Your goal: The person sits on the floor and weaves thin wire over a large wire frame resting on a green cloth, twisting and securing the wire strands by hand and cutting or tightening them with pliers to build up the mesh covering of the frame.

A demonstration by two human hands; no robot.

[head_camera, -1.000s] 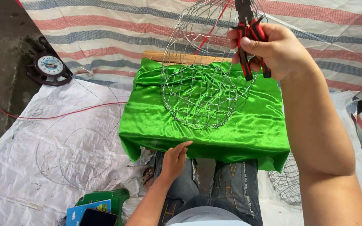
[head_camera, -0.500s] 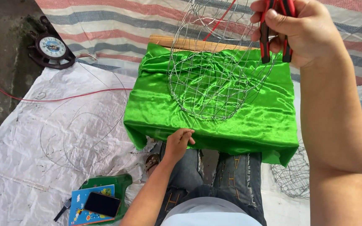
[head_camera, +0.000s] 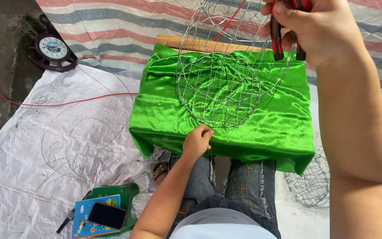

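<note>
A wire mesh basket frame (head_camera: 219, 84) stands tilted on a bright green satin cloth (head_camera: 164, 110) that covers a wooden board (head_camera: 186, 43) across my lap. My right hand (head_camera: 319, 28) is raised at the top right, shut on red-handled pliers (head_camera: 278, 37) at the frame's upper rim. My left hand (head_camera: 196, 141) rests at the cloth's near edge, fingers curled against the fabric just below the frame's bottom curve; whether it pinches a wire there I cannot tell.
A round clock in a dark stand (head_camera: 51, 48) sits at the far left. A red wire (head_camera: 58, 105) and loose wire loops (head_camera: 80, 146) lie on the white tarp. A green stool (head_camera: 111, 208) holds a booklet and dark phone (head_camera: 107, 215). Another mesh basket (head_camera: 312, 186) lies at the right.
My view has tipped down and closer, bringing the stool and phone into sight. My right hand with the pliers stays up at the frame's rim; my left hand stays at the cloth's near edge.
</note>
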